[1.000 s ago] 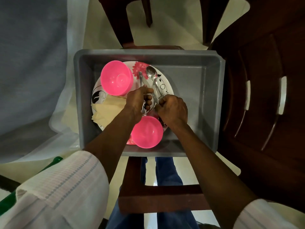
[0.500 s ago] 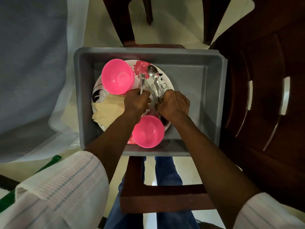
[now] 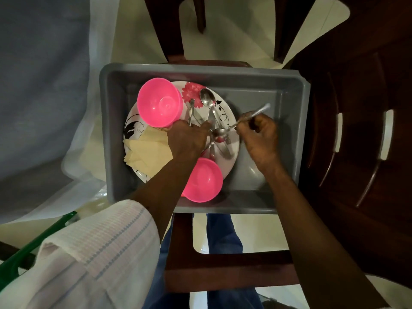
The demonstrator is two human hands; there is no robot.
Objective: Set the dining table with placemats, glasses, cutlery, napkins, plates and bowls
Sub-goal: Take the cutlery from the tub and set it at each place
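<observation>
Two pink bowls (image 3: pixel 158 101), a white plate (image 3: pixel 225 112) with red flower and black swirls, grey tub (image 3: pixel 256 74).

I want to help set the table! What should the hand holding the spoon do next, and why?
Probably lift the spoon up out of the tub. The right hand pinches its handle, its bowl sits low over the plate, and the left hand grips the cutlery beside it.

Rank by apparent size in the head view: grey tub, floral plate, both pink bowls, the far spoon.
1. grey tub
2. floral plate
3. far pink bowl and near pink bowl: too alike to rank; the left arm hides part of the near one
4. far spoon
</observation>
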